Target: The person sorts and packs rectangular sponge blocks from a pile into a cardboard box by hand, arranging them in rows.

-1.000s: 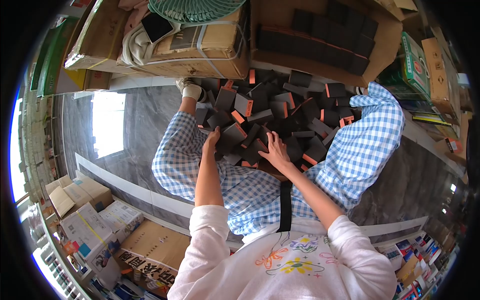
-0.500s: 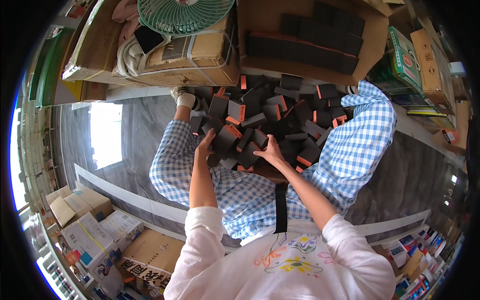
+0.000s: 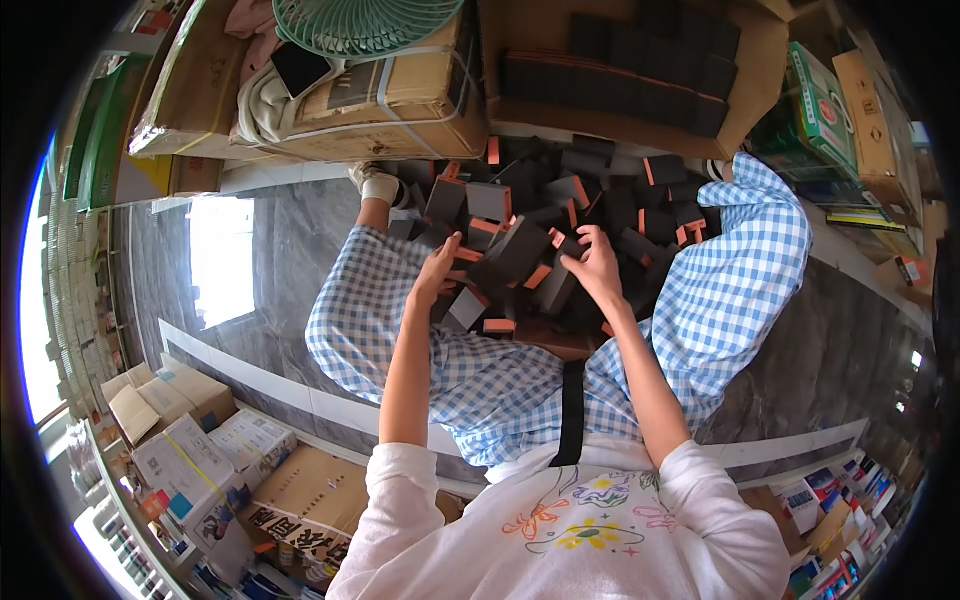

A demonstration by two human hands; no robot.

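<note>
A heap of small black boxes with orange ends (image 3: 489, 202) lies on the floor between the person's legs. My left hand (image 3: 436, 270) is at the heap's left side, fingers stretched and thumb apart, beside a large tilted black box (image 3: 512, 252). Its fingertips reach the orange edge of another box; whether they press on it I cannot tell. On the right, my right hand (image 3: 598, 268) has its fingers and thumb around a small black box with an orange end (image 3: 570, 246). Boxes underneath are partly hidden.
Beyond the heap stands an open carton (image 3: 745, 125) with rows of black boxes inside. To its left is a strapped carton (image 3: 430, 115) with a green fan (image 3: 365, 25) on top. A green box (image 3: 822, 105) stands at right; cartons (image 3: 310, 490) lie at lower left.
Both hands have moved: the right up and to the right, the left slightly right and up. Boxes in the middle have shifted, and a large one now lies tilted between the hands.
</note>
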